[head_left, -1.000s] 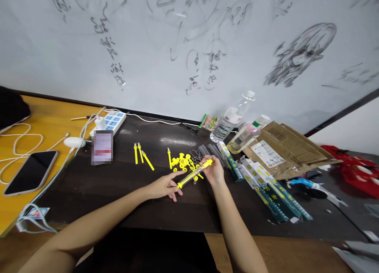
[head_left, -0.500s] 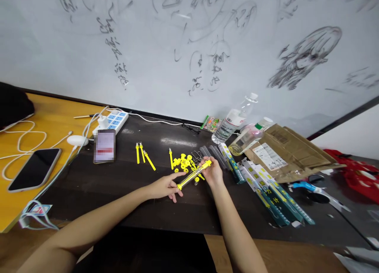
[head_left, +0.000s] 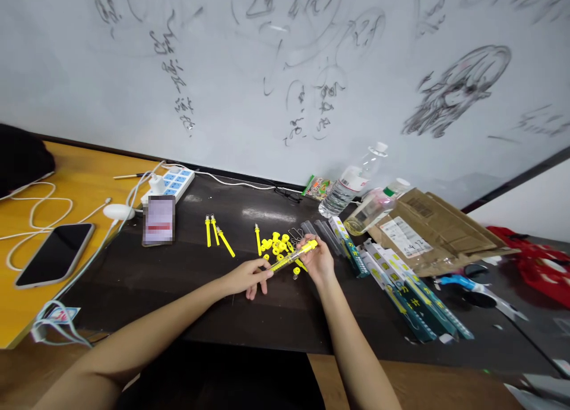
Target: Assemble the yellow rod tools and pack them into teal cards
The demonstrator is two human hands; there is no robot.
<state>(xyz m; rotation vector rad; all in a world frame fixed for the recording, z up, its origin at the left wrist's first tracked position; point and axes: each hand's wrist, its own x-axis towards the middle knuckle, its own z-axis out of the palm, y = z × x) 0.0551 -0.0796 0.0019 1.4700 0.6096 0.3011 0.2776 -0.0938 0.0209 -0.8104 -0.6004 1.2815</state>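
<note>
Between my hands a tubular spring scale (head_left: pixel 288 260) slants up to the right, with a clear barrel and yellow ends. My left hand (head_left: pixel 248 277) pinches its lower end between thumb and fingers, covering that tip. My right hand (head_left: pixel 320 263) is closed around the upper end near the yellow cap. Just behind the tube lies a heap of small yellow caps (head_left: pixel 276 241), with wire hooks (head_left: pixel 296 237) beside it. A yellow rod (head_left: pixel 257 241) with a metal top lies left of the heap, and several more yellow rods (head_left: pixel 225 242) lie further left.
Clear tubes (head_left: pixel 327 238) and long printed boxes (head_left: pixel 401 294) lie to the right. Behind them stand a water bottle (head_left: pixel 342 190), a second bottle (head_left: pixel 374 208) and a cardboard parcel (head_left: pixel 427 229). Scissors (head_left: pixel 483 291) lie far right. Phones (head_left: pixel 56 256) and a power strip (head_left: pixel 178 181) are left.
My left thumb and fingers have shifted up over the tube's lower end, hiding the yellow tip that showed before. My right hand keeps its hold with its fingers slightly shifted.
</note>
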